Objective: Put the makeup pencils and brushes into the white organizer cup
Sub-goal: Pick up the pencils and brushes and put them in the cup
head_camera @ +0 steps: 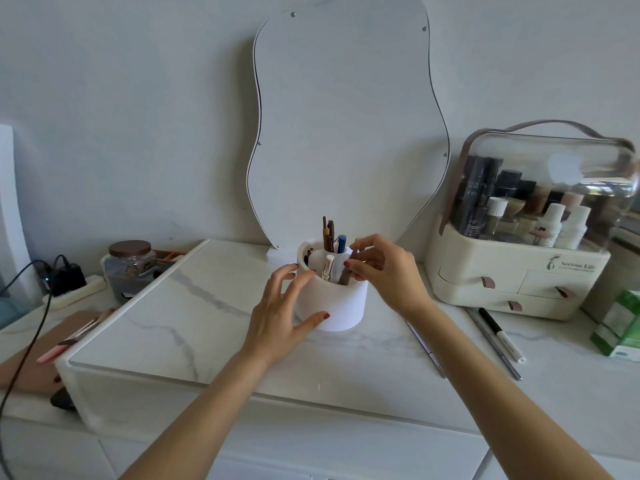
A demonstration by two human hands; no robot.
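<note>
The white organizer cup stands on a raised marble-look box top, holding several brown, blue and silver pencils and tubes upright. My left hand cups its left side, fingers spread against the wall and rim. My right hand is at the cup's right rim, fingertips pinching a brown pencil that leans inside the cup. Three loose pencils lie on the counter to the right: a silver one, a grey one and a black-and-white pen. A pink-handled brush lies far left.
A wavy mirror leans on the wall behind the cup. A cream cosmetics case with clear lid stands right, a green box beyond it. A lidded jar, power strip and black cable sit left.
</note>
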